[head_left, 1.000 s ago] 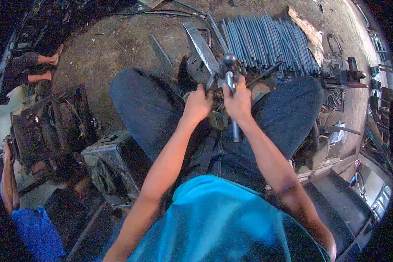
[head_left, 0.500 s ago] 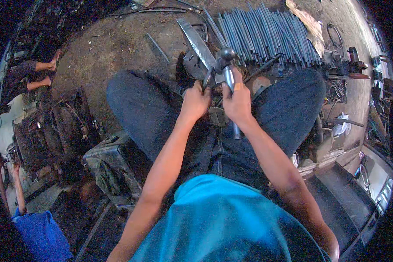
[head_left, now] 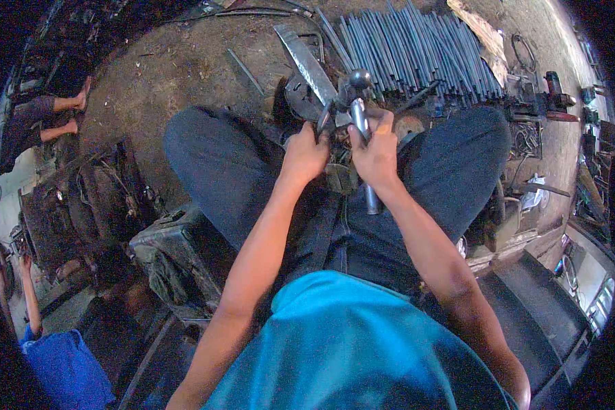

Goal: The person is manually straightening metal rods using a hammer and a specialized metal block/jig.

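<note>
I sit with knees apart over a dirt floor. My right hand [head_left: 376, 154] grips the metal handle of a hammer [head_left: 357, 102], whose dark round head points away from me and whose handle end sticks out below my fist. Beside it, my left hand [head_left: 306, 154] is closed on a small dark metal piece [head_left: 324, 123] that rests by a metal block between my knees. The piece is mostly hidden by my fingers. The two hands sit close together, almost touching.
A row of several grey metal rods [head_left: 417, 51] lies ahead on the floor, with a flat steel bar [head_left: 306, 61] beside it. A dark box [head_left: 174, 256] stands at my left. Another person's legs [head_left: 55, 116] are at far left, a blue-shirted person [head_left: 55, 362] at lower left. Tools clutter the right.
The hammer stays raised in my right hand, its head shifting slightly. Both hands keep their hold; the view has drifted a little.
</note>
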### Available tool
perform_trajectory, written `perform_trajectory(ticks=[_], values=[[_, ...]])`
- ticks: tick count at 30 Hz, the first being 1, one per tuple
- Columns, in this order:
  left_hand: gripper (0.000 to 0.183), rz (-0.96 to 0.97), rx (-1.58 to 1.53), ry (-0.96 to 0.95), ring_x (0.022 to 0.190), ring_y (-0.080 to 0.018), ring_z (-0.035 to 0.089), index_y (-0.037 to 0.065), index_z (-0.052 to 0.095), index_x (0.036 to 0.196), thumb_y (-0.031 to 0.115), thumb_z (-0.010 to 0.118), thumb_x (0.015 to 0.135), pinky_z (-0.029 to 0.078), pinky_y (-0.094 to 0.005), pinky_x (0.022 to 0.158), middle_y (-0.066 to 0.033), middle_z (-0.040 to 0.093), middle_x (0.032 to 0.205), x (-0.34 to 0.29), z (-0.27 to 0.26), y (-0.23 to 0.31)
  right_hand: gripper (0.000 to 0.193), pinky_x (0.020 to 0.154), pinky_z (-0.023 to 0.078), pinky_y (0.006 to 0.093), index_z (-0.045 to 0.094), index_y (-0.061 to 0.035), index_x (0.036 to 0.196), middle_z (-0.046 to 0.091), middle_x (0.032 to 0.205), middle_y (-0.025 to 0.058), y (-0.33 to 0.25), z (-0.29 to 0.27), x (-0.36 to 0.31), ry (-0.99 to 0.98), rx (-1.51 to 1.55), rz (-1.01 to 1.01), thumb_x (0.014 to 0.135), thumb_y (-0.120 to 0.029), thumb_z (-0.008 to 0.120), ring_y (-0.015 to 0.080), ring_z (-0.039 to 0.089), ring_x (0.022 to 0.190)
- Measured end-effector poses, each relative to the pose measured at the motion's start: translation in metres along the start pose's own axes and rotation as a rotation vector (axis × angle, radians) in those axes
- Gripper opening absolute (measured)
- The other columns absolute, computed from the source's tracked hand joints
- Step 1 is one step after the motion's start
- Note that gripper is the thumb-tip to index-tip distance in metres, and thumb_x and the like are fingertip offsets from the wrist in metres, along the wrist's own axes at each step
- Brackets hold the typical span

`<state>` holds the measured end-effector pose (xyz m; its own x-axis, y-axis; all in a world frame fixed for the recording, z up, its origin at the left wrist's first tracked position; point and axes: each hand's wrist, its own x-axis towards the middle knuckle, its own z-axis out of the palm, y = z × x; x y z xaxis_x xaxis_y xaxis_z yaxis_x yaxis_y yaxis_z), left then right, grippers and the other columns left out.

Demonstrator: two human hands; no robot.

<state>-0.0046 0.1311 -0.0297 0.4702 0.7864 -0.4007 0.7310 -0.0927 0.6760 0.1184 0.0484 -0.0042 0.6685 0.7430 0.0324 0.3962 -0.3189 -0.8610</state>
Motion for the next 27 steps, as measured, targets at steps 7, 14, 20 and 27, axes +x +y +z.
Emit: perform_trajectory(ticks=[7, 14, 20, 27], values=[[0.036, 0.008, 0.000, -0.009, 0.090, -0.0493, 0.057, -0.009, 0.051, 0.103, 0.022, 0.054, 0.086, 0.044, -0.0531, 0.082, -0.0357, 0.059, 0.087, 0.002, -0.002, 0.001, 0.031, 0.064, 0.051, 0.0456, 0.049, 0.0024, 0.097, 0.065, 0.076, 0.0201, 0.003, 0.003, 0.008, -0.137, -0.110, 0.107, 0.079, -0.015, 0.067, 0.0384, 0.065, 0.071], [0.035, -0.017, 0.000, -0.037, 0.094, -0.0487, 0.057, -0.008, 0.052, 0.104, 0.022, 0.052, 0.088, 0.044, -0.0518, 0.083, -0.0342, 0.060, 0.092, 0.001, -0.003, 0.005, 0.027, 0.058, 0.051, 0.0418, 0.049, 0.0010, 0.093, 0.063, 0.071, 0.0189, 0.027, 0.002, 0.020, -0.196, -0.021, 0.191, 0.079, -0.014, 0.066, 0.0353, 0.063, 0.060], [0.036, 0.005, -0.006, -0.048, 0.095, -0.0489, 0.056, -0.007, 0.052, 0.106, 0.023, 0.052, 0.087, 0.044, -0.0521, 0.084, -0.0344, 0.060, 0.094, 0.002, -0.001, 0.003, 0.022, 0.037, 0.037, 0.0281, 0.049, -0.0078, 0.095, 0.049, 0.061, 0.0017, 0.034, -0.018, 0.029, -0.310, 0.552, 0.623, 0.077, -0.003, 0.061, 0.0135, 0.046, 0.041], [0.040, -0.020, 0.021, -0.007, 0.090, -0.0495, 0.058, -0.007, 0.052, 0.106, 0.028, 0.051, 0.087, 0.044, -0.0534, 0.083, -0.0343, 0.061, 0.090, 0.001, 0.001, 0.007, 0.016, 0.037, 0.035, 0.0296, 0.045, -0.0081, 0.084, 0.044, 0.059, 0.0014, 0.071, -0.026, 0.033, -0.431, 1.084, 0.773, 0.080, -0.007, 0.060, 0.0137, 0.044, 0.041]])
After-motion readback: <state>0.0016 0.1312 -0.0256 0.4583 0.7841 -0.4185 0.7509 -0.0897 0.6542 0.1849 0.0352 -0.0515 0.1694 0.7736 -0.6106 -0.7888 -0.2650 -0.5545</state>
